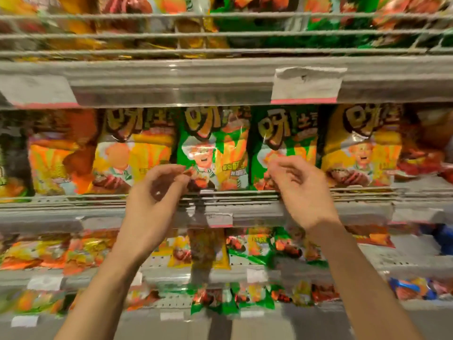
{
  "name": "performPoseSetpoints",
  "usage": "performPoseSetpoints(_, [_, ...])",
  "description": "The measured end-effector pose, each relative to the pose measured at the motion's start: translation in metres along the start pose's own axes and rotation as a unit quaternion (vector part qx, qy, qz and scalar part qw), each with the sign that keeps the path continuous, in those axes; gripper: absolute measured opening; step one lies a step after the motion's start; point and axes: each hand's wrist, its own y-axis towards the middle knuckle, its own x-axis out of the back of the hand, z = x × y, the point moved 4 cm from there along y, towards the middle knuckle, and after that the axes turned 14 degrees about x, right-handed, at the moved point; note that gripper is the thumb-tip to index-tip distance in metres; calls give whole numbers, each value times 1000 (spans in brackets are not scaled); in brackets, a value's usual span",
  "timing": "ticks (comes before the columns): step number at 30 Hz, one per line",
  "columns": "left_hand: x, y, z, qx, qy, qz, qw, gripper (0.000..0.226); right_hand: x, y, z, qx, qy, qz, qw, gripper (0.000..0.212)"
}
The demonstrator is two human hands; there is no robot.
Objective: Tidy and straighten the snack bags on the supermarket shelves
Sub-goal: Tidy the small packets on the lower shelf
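1. Both forearms reach up from the bottom of the view toward the middle shelf [245, 207], the largest thing in reach.
2. Its row of snack bags stands fairly upright and facing out; the lower shelf [245, 273] holds slumped, jumbled bags, so much is left.
3. Left hand [157, 190], fingers curled, seems to pinch the lower corner of a green bag [213, 148], though blur hides the contact.
4. Right hand [301, 190], fingers curled, meets the next green bag [284, 143] at its bottom edge; a firm grip cannot be told.
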Motion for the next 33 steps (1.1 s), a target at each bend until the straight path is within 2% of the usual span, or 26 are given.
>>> performPoseSetpoints(4, [4,4,15,-47,29,-25,998,13,-11,-2,-5,82,-45,18,995,9])
performPoseSetpoints(9, [10,4,23,-81,75,-61,992,17,-17,-6,-6,130,-122,37,983,9])
performPoseSetpoints(13, [18,3,21,-91,124,-117,981,21,-21,-7,-2,142,-195,52,969,21])
performPoseSetpoints(16, [19,5,11,-99,170,-141,970,26,-30,0,7,155,-260,63,951,46])
performPoseSetpoints(19, [10,6,1,-119,218,-130,960,36,-41,10,12,146,-309,87,936,66])
performPoseSetpoints(22, [-4,7,-3,-125,290,-131,940,48,-49,14,9,122,-312,97,937,71])
performPoseSetpoints(25, [-19,8,-1,-97,368,-118,917,57,-48,12,9,107,-273,83,952,69])
performPoseSetpoints(29, [-15,14,-2,-71,280,-115,951,61,-43,16,12,95,-242,74,963,63])
performPoseSetpoints(33, [-8,16,-6,-70,222,-131,964,65,-40,26,18,85,-183,64,977,60])
